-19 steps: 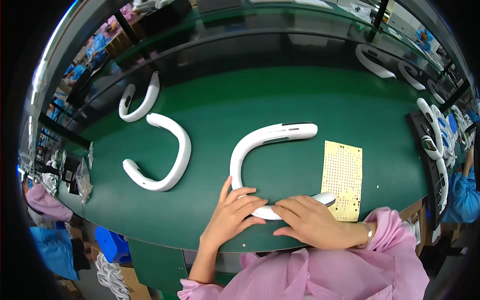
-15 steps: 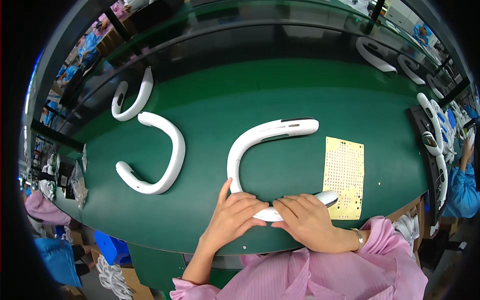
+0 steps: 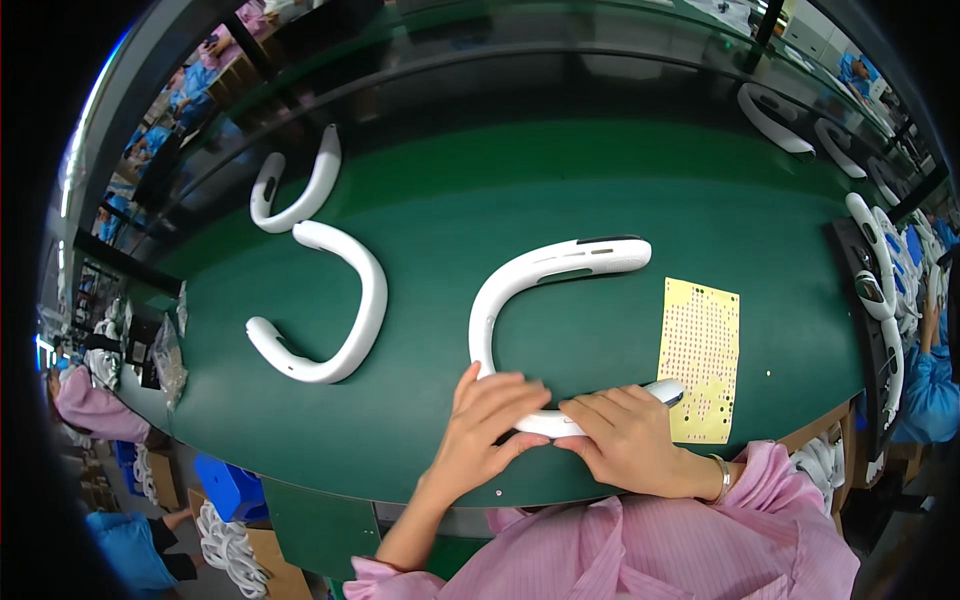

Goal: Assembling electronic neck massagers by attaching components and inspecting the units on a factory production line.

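A white U-shaped neck fan [image 3: 492,300] lies in front of me on the green table, its opening to the right. My right hand [image 3: 622,430] is closed over its near arm, fingers on top and thumb at the near edge. My left hand [image 3: 485,425] is wrapped about the near-left bend, thumb below and fingers above, their tips blurred. Both hands hide part of the near arm. A yellow sheet [image 3: 702,345] printed with rows of small marks lies just right of the fan, the near arm's tip reaching its edge.
Another white neck fan [image 3: 372,295] lies at the left, and a third [image 3: 318,185] stands behind it near the dark panel. On the right edge, a black tray [image 3: 868,330] bears more white fans. A clear plastic bag [image 3: 168,362] sits at the far left; a blue bin [image 3: 228,490] is below.
My left fingers have lifted and spread a little on the bend. My right hand keeps its hold on the near arm. The whole view has shifted slightly.
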{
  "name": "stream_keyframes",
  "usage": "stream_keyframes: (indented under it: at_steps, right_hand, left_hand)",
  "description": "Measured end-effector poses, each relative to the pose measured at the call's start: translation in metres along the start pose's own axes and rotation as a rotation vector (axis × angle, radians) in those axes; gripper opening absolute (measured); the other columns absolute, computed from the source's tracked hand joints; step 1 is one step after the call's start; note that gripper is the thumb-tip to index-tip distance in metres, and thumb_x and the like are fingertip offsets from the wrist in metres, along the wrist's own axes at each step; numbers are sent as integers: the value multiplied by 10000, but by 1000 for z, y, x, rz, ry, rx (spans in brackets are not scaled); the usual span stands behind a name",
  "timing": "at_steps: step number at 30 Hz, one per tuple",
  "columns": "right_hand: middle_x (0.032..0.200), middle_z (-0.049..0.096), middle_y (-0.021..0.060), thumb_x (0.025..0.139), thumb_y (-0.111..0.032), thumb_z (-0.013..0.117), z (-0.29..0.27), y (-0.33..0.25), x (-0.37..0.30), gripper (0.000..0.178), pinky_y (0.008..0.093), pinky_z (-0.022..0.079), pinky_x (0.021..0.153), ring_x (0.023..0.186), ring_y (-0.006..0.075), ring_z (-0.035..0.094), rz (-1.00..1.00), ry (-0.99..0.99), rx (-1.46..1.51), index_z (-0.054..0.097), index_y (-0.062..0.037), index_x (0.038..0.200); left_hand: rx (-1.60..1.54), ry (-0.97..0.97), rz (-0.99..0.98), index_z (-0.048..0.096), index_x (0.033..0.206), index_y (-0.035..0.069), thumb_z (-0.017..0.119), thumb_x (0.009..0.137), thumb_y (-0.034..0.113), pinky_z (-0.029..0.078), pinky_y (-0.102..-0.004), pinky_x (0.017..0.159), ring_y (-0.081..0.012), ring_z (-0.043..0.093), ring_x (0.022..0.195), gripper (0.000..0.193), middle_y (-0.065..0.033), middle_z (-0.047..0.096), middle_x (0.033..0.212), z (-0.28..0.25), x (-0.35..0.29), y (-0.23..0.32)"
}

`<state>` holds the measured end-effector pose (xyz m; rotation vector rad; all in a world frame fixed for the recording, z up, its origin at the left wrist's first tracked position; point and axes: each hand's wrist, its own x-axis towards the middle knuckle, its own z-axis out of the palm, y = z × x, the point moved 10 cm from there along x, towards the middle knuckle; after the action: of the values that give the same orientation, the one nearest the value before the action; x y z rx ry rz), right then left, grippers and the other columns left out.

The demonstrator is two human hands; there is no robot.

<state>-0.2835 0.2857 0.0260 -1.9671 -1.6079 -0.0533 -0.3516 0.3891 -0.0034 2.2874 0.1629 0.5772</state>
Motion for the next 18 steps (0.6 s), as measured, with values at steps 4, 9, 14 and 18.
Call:
stream_keyframes:
  at_steps: [4,9,14,18]
  right_hand:
    - [924,638,85,768,-208,682,-18,-5,2,325,322,448,674,784,236,606,49,106,151,615,-14,1019]
    - [1247,497,168,863,-129,594,-35,-13,13,350,354,423,910,1116,294,496,81,-40,674,576,-16,1194]
    - [1224,518,169,894,-131,523,-118,57,21,302,370,366,973,1169,285,472,141,387,333,563,22,1152]
    - [1154,558,155,940,-273,499,-28,105,15,418,318,492,813,983,212,594,576,-113,1383,438,-12,1261]
  left_hand:
    - [-713,615,-396,302,1373,-14,587,892,273,266,-412,1073,-273,363,1278,628,-162,400,1366,-10,-30,-28]
    - [-1351,395,-225,415,1231,12,444,928,469,364,-444,1017,-263,510,1117,549,-142,552,1116,18,4,19]
    - [-1503,368,-138,442,1129,31,283,978,472,488,-409,830,-176,542,809,492,-62,506,840,-15,19,27]
    - [-1815,201,-62,434,1127,36,261,993,444,497,-379,741,-168,511,749,464,-52,487,861,-9,31,44]
